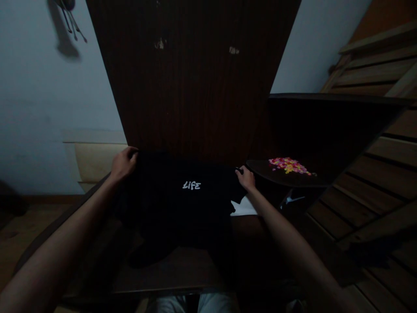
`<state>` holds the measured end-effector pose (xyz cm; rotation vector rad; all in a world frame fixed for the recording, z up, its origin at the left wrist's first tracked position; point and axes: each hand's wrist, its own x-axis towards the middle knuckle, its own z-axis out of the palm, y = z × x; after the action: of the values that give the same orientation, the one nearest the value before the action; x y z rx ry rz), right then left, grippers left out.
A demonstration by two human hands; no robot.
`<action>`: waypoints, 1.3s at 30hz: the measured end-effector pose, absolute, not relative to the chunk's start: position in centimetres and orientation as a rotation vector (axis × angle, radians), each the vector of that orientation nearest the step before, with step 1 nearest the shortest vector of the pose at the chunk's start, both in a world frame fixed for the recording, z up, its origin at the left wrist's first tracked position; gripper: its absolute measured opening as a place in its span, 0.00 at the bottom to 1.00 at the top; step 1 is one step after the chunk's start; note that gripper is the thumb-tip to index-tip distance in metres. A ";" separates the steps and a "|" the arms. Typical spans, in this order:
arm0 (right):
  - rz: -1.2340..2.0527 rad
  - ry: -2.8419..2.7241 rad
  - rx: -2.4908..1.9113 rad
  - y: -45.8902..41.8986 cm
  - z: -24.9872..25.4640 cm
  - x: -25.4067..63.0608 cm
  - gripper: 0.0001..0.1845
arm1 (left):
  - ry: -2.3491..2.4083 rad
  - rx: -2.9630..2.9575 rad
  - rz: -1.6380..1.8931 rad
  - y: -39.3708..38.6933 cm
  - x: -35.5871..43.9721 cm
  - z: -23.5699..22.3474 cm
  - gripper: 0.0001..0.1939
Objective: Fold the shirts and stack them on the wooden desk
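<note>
A black garment, probably a T-shirt [166,208], is stretched between my two hands above a dark table [192,267]. White lettering [191,185] shows on its front. My left hand [124,164] pinches its upper left corner, fingers closed on the cloth. At the upper right, my right hand [246,177] grips the other corner between thumb and fingers. The lower part of the cloth drapes onto the tabletop, its folds hard to make out in the dim light. A white flat thing [246,207] shows partly from behind the cloth, near my right forearm.
Behind the cloth rises a tall dark wooden panel [195,91]. To the right, small pink, red and yellow pieces [289,165] lie heaped on a dark surface [260,169]. Wooden slats [387,156] stand at the far right, and a pale wall [42,113] is on the left.
</note>
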<state>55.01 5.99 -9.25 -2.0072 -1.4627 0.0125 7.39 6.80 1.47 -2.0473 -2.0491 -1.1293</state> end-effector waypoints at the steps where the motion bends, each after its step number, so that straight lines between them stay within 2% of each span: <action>1: 0.049 -1.496 -2.060 6.1 -9.3 55.1 0.11 | -2.076 -2.099 -1.028 7.2 7.6 1.3 0.20; 4: 0.214 -1.632 -2.178 6.5 -10.1 55.2 0.08 | -2.173 -2.209 -0.773 8.2 8.2 0.6 0.18; 6: 0.270 -1.690 -2.184 6.8 -10.8 55.1 0.07 | -2.203 -2.206 -0.729 8.7 8.8 0.4 0.18; 11: 0.252 -1.723 -2.119 7.7 -11.8 54.0 0.13 | -2.161 -2.253 -0.623 9.9 10.9 1.2 0.26; 15: 0.233 -1.731 -2.090 7.9 -11.7 53.2 0.16 | -2.020 -2.376 -0.426 10.5 12.7 1.5 0.21; 17: 0.197 -1.731 -2.068 7.7 -11.5 53.0 0.17 | -1.873 -2.483 -0.484 10.3 13.1 1.3 0.20; 20: 0.062 -1.680 -2.005 7.1 -11.1 53.1 0.15 | -1.607 -2.556 -0.743 9.8 13.1 0.7 0.26; 22: -0.013 -1.658 -1.983 6.6 -10.8 53.2 0.15 | -1.567 -2.464 -0.757 9.4 13.1 0.2 0.27; 26: -0.166 -1.690 -2.040 5.3 -10.1 52.8 0.19 | -1.563 -2.223 -0.673 7.9 13.4 -0.5 0.22; 29: -0.246 -1.713 -1.977 3.5 -9.4 52.3 0.12 | -1.491 -2.183 -0.785 5.3 13.6 -0.7 0.18; 31: -0.128 -1.743 -1.909 1.6 -9.1 51.9 0.09 | -1.479 -2.201 -0.853 2.7 13.5 -1.3 0.15; 35: 0.330 -1.851 -1.770 -3.4 -9.0 51.1 0.27 | -1.610 -2.253 -0.927 -3.5 12.8 -4.3 0.18; 37: 0.492 -1.892 -1.716 -6.0 -9.4 50.6 0.31 | -1.729 -2.319 -0.893 -6.3 12.4 -6.5 0.22; 39: 0.654 -1.946 -1.710 -8.3 -9.9 50.0 0.29 | -1.816 -2.405 -0.863 -8.5 12.2 -8.8 0.23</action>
<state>49.96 -8.27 -9.86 -1.7095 -1.9456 0.6539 12.15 -8.45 -8.75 -2.4045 -1.8165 -0.8630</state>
